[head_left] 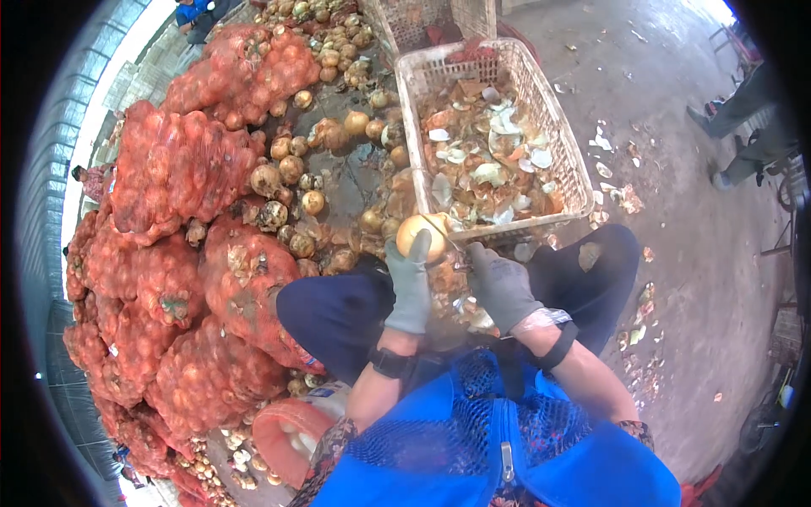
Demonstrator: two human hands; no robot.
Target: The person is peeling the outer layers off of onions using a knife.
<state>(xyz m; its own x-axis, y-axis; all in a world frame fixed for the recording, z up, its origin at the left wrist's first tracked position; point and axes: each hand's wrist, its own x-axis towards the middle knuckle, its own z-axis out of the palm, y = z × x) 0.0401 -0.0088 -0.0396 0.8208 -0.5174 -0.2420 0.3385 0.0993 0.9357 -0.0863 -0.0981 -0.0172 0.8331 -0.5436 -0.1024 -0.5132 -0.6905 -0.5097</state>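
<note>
A yellow-brown onion [414,237] sits in my left hand [409,286], which wears a grey glove and has its fingers wrapped round it. My right hand [503,289], gloved too, is closed on a small knife [454,242]. Only a thin dark strip of its blade shows, against the onion's right side; the handle is hidden in the fist. Just beyond both hands stands a pale plastic crate [577,173], its inside covered with onion skins and white peelings [490,173].
Full red mesh sacks of onions [182,173] are piled along the left. Loose onions [291,169] lie between them and the crate. By my left forearm is a reddish tub [283,435] holding pale onions. Peelings litter the floor at right; another person's legs [743,110] are farther off.
</note>
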